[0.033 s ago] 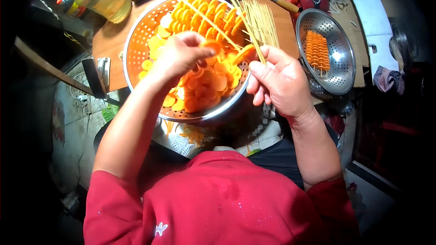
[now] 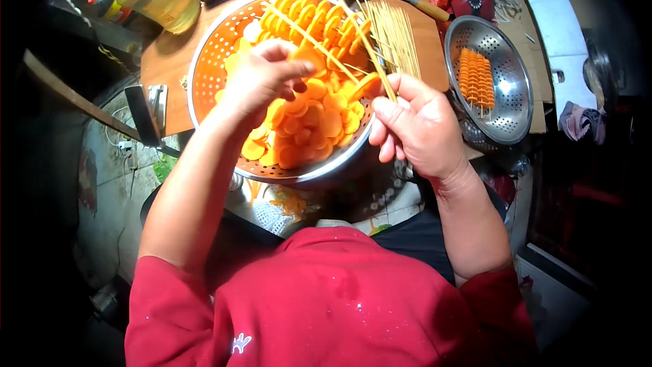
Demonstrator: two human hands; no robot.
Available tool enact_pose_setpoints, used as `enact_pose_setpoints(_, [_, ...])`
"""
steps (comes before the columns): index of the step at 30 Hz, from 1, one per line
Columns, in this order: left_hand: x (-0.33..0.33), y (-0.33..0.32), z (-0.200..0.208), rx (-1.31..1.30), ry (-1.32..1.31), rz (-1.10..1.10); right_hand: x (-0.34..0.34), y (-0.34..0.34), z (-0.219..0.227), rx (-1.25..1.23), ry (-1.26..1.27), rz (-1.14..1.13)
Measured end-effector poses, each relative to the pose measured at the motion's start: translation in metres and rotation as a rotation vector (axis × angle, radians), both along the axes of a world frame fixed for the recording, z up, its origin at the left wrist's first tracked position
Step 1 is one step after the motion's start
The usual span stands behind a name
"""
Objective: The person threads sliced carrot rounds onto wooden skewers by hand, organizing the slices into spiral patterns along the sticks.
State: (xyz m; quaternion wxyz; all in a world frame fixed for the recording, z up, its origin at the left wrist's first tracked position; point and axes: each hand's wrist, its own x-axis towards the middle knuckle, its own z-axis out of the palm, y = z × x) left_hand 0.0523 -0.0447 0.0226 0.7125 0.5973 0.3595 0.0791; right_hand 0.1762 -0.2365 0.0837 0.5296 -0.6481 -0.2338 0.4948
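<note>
My left hand [image 2: 261,83] hovers over a large perforated metal colander [image 2: 202,71], pinching a thin round orange carrot slice [image 2: 311,61] between thumb and fingers. In the colander lies a heap of loose carrot slices [image 2: 309,126]. Along its far side rest several skewers threaded with spaced carrot slices [image 2: 319,17]. At the colander's right rim, my right hand [image 2: 424,126] is closed around the lower end of thin bamboo skewers [image 2: 372,51]; exactly how many is unclear. One carrot slice [image 2: 365,86] sits beside its fingertips, apparently on a skewer. The right palm is hidden.
A bundle of bare bamboo skewers [image 2: 394,34] lies behind my right hand. Farther right, a smaller metal colander [image 2: 513,88] holds finished carrot skewers [image 2: 477,78]. A jar of yellowish liquid [image 2: 159,0] stands at the far left, and a knife handle [image 2: 429,8] lies at the back.
My left hand has shifted slightly left and away from me with its carrot slice. My right hand keeps its hold almost unmoved. The whole view has drifted a little.
</note>
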Motion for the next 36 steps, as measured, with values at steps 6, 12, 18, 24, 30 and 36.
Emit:
enact_pose_setpoints(6, [-0.032, 0.033, 0.012, -0.252, -0.324, 0.412, -0.016, 0.002, -0.009, -0.045, 0.016, 0.060])
enact_pose_setpoints(12, [-0.053, 0.044, 0.010, -0.281, -0.326, 0.512, -0.022, 0.010, -0.014, -0.046, 0.030, 0.128])
enact_pose_setpoints(18, [-0.055, 0.045, 0.010, -0.240, -0.288, 0.541, -0.025, 0.015, -0.014, -0.065, 0.031, 0.132])
enact_pose_setpoints(24, [-0.048, 0.034, 0.003, 0.088, -0.362, 0.538, -0.028, 0.013, -0.017, -0.089, 0.018, 0.110])
enact_pose_setpoints(30, [-0.038, 0.004, -0.006, 0.041, -0.359, 0.371, -0.033, 0.010, -0.022, -0.022, 0.057, 0.059])
enact_pose_setpoints(36, [-0.027, -0.044, 0.008, -0.131, -0.350, 0.282, -0.035, 0.019, -0.021, -0.018, 0.061, 0.009])
